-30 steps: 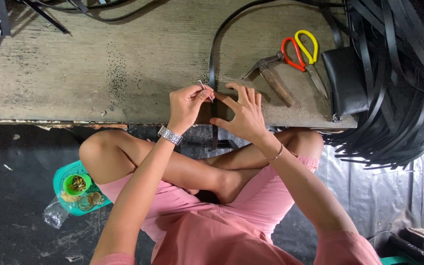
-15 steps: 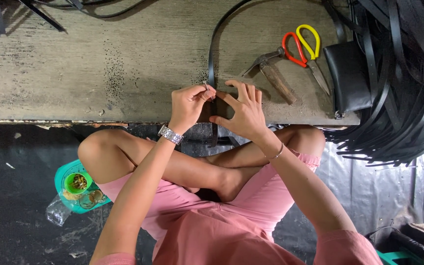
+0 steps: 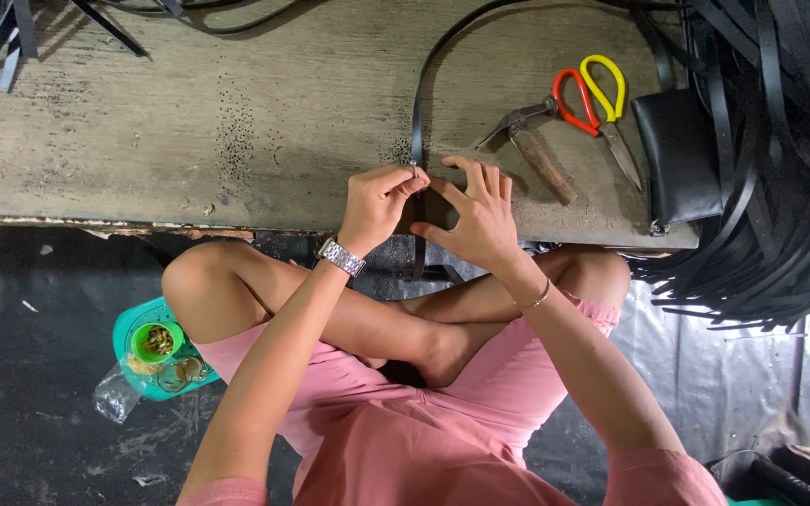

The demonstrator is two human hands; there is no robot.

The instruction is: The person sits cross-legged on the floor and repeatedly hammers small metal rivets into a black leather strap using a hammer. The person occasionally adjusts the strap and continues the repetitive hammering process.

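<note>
Both hands, left hand (image 3: 379,201) pinching and right hand (image 3: 476,214) spread, stay on the black strap (image 3: 417,122)

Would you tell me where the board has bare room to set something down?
Free: the wide stretch of board left of the black strap. Crowded: right of it, with hammer, scissors, pouch and strap pile.

Worn wood bench (image 3: 189,141) w/ dark, scuffed floor (image 3: 30,375) below.

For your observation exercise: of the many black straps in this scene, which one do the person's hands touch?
The long black strap curving across the worn wooden board, pinched by the left hand and right hand; the other straps lie piled aside.
</note>
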